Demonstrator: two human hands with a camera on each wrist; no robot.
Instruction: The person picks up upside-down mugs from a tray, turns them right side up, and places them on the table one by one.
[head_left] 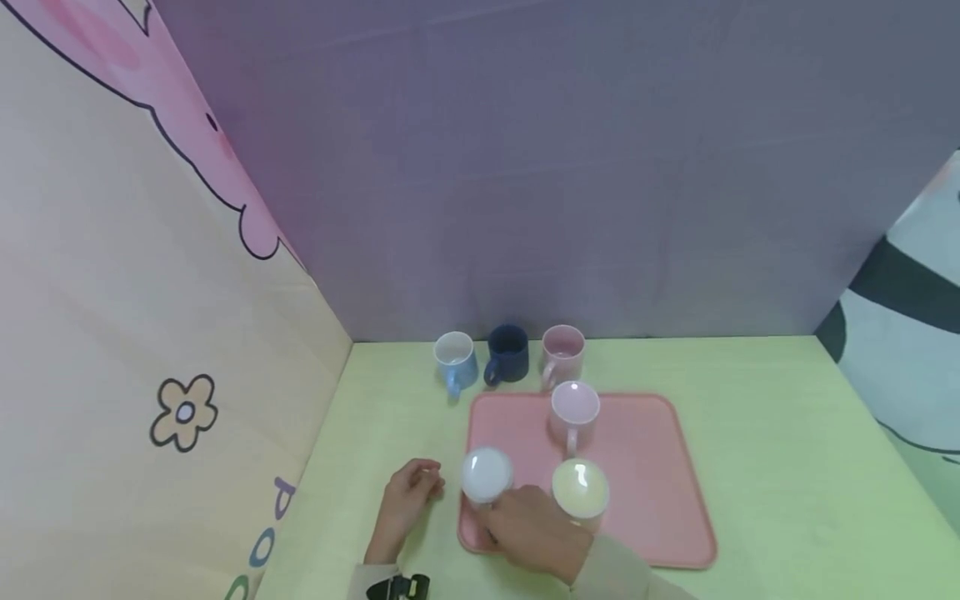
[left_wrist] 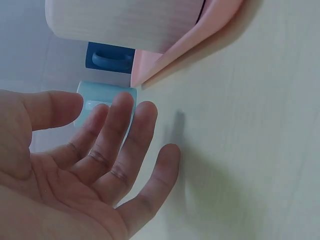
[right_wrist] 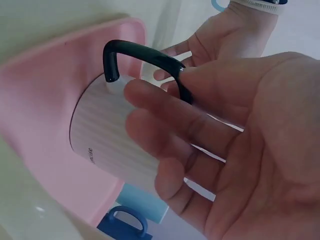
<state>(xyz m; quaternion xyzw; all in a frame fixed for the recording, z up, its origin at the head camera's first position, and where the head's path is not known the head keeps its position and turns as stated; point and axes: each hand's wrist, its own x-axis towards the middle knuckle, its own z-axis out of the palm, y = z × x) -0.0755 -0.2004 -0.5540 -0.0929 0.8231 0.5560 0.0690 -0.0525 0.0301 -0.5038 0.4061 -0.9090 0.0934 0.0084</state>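
My right hand (head_left: 536, 533) is at a white ribbed mug (head_left: 487, 473) on the left part of a pink tray (head_left: 660, 492). In the right wrist view the thumb and index finger pinch the mug's black handle (right_wrist: 145, 56), while the other fingers lie loosely bent beside the white wall. My left hand (head_left: 405, 500) hovers over the table left of the tray, fingers relaxed and apart, holding nothing. A pale yellow mug (head_left: 581, 487) stands on the tray just right of the right hand, partly covered by it. Behind that is a light pink mug (head_left: 575, 407), handle toward me.
Along the back wall stand a light blue mug (head_left: 456, 361), a navy mug (head_left: 508, 353) and a pink mug (head_left: 563, 352) in a row beyond the tray. A grey-purple backdrop (head_left: 570, 167) closes off the rear of the light green table (head_left: 780, 467). Printed panels flank both sides.
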